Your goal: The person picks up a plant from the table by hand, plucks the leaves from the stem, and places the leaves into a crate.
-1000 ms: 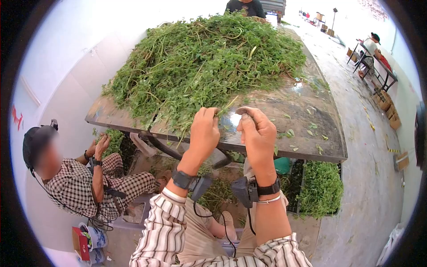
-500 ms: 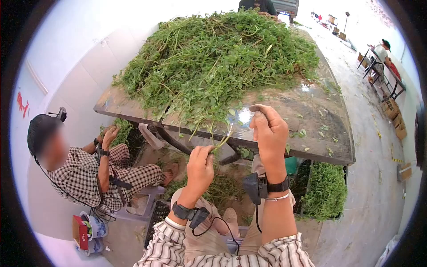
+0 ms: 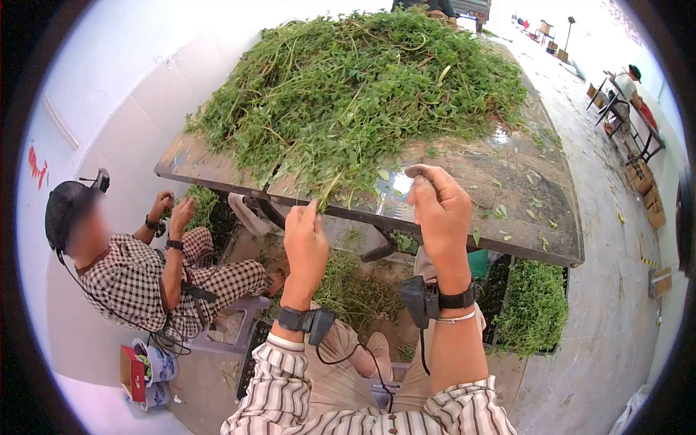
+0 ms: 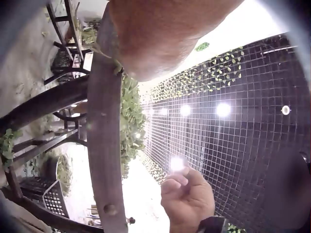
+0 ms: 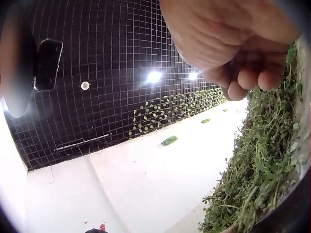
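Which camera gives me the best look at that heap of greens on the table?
The head view: it shows the heap of greens nearly whole, spread across the table. The left wrist view shows only a narrow strip past the table's edge; the right wrist view, just a cropped part, closer up.

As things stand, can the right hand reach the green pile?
Likely yes: the right hand is raised by the table, with nothing visible blocking its way to the green pile.

Tangled leafy green stems (image 3: 355, 101) lie heaped on the table (image 3: 493, 192).
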### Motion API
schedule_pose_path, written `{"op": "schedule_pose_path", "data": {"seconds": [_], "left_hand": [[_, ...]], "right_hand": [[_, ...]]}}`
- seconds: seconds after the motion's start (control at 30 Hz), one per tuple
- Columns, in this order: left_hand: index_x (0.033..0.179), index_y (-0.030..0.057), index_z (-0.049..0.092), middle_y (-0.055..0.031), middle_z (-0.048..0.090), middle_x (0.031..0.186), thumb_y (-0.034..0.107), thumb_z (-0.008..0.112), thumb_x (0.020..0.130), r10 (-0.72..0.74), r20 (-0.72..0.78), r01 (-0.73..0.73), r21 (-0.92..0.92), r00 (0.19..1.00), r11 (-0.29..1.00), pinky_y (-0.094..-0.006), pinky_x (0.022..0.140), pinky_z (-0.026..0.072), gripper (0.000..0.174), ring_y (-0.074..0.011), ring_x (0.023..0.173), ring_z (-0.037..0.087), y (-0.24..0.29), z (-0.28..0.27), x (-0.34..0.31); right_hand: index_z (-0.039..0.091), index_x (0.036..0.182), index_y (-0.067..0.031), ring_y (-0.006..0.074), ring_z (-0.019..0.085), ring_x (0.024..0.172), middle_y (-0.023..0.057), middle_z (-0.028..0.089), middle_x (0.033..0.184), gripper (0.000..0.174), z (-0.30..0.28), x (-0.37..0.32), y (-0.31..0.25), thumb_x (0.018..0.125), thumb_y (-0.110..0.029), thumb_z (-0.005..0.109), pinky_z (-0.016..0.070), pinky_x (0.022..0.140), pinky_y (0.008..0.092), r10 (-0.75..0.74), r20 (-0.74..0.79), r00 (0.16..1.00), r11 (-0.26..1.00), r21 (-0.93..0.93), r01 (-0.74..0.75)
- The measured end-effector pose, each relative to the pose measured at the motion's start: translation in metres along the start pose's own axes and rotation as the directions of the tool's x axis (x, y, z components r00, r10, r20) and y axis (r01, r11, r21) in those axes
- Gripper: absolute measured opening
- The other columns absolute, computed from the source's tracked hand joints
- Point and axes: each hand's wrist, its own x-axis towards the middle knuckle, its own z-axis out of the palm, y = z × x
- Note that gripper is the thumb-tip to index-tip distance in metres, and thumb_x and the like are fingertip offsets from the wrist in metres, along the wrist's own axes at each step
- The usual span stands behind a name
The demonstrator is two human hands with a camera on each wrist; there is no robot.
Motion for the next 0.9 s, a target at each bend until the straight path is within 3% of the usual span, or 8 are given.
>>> {"op": "schedule_pose_path", "data": {"seconds": [0.3,0.53,0.63,0.73,0.83,0.9], "left_hand": [[0.11,0.0043,0.06,-0.0098,0.055,0.085,0.001,0.06,0.078,0.022,0.009,-0.023,0.183,1.0,0.983,-0.0389,0.068,0.0455,0.032,-0.0293,0.083,0.054,0.005,0.012,0.006],[0.103,0.0054,0.061,-0.0077,0.053,0.082,0.003,0.063,0.075,0.117,-0.046,-0.108,0.155,0.992,0.982,-0.0377,0.064,0.0458,0.027,-0.0267,0.079,0.054,0.006,0.014,0.008],[0.1,0.0041,0.061,-0.0088,0.054,0.082,0.002,0.062,0.076,0.1,-0.084,-0.091,0.096,0.991,0.991,-0.0379,0.064,0.0456,0.024,-0.0275,0.076,0.053,0.005,0.016,0.009],[0.098,0.0006,0.06,-0.0104,0.053,0.083,0.001,0.06,0.077,-0.006,-0.089,0.002,-0.049,0.996,0.999,-0.0361,0.064,0.0449,0.022,-0.028,0.074,0.053,0.004,0.015,0.009],[0.098,-0.003,0.058,-0.01,0.051,0.081,0.0,0.058,0.079,-0.13,-0.034,0.12,-0.205,0.991,0.971,-0.0316,0.063,0.0425,0.019,-0.0237,0.07,0.051,0.005,0.013,0.011],[0.097,-0.0049,0.057,-0.0085,0.049,0.079,0.0,0.056,0.082,-0.211,0.028,0.204,-0.421,0.977,0.884,-0.0278,0.062,0.0398,0.016,-0.018,0.069,0.048,0.011,0.007,0.013]], "right_hand": [[0.061,0.097,0.0013,0.0094,0.051,0.063,0.0051,0.059,0.07,0.016,-0.002,-0.001,-0.003,0.085,-0.006,0.053,0.0433,0.059,0.0257,0.036,0.033,0.999,0.999,-0.003,-0.036],[0.061,0.096,0.0017,0.0101,0.05,0.062,0.0066,0.058,0.069,0.016,0.002,-0.002,-0.001,0.085,-0.007,0.053,0.0433,0.058,0.027,0.001,0.025,1.0,1.0,-0.031,0.0],[0.061,0.096,0.002,0.0106,0.051,0.061,0.0073,0.057,0.068,0.016,0.003,-0.003,-0.002,0.085,-0.006,0.053,0.0435,0.058,0.0274,0.017,0.024,1.0,0.999,-0.049,-0.016],[0.061,0.096,0.0021,0.0108,0.05,0.061,0.0073,0.058,0.068,0.016,0.003,-0.002,-0.001,0.085,-0.006,0.054,0.0434,0.058,0.0277,0.006,0.03,1.0,1.0,-0.029,-0.005],[0.061,0.096,0.0021,0.0108,0.05,0.06,0.0074,0.058,0.068,0.016,0.003,-0.002,-0.003,0.085,-0.006,0.054,0.0433,0.057,0.0278,0.0,0.031,1.0,0.999,-0.035,0.001],[0.061,0.096,0.002,0.0108,0.051,0.06,0.0074,0.058,0.068,0.016,0.003,-0.002,-0.004,0.085,-0.006,0.054,0.0434,0.057,0.0279,0.004,0.03,1.0,0.999,-0.035,-0.003]]}}
